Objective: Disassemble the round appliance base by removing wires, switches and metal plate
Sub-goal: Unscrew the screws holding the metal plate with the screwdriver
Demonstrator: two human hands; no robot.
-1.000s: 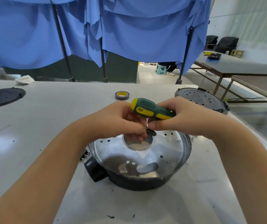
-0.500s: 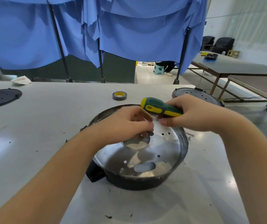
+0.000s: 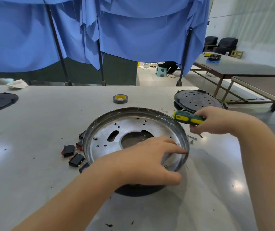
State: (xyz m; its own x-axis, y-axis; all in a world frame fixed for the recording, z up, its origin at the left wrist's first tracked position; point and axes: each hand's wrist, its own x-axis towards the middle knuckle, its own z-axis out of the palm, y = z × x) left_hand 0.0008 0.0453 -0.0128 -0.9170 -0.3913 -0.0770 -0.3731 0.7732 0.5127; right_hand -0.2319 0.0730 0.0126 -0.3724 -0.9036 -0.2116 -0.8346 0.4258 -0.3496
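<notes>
Round appliance base, black plastic body (image 3: 138, 191) carrying a shiny dished metal plate (image 3: 103, 140) — stands at the middle of the pale grey worktable (image 3: 33, 172), tilted up toward the viewer with its near edge on the table. Left hand (image 3: 143, 162): laid over the plate's near right rim, fingers (image 3: 175, 150) stretched across the metal and thumb below, steadying or lifting it; whether it truly grips cannot be told. Right hand (image 3: 216, 120): closed round a green-and-yellow-handled screwdriver (image 3: 189, 118), held just off the plate's right edge, apart from it. Removed items, as judged from how they lie: several black rocker switches with red faces (image 3: 71, 154), loose on the table beside the plate's left rim; small screws (image 3: 192, 139) scattered by its right rim. No wires show on the plate. Remaining, by estimate: the plate itself appears seated on the black body, so its separation seems the last step — late stage. Also present: a roll of grey tape with yellow core (image 3: 120, 98); a perforated black round cover (image 3: 198, 100) at far right.
</notes>
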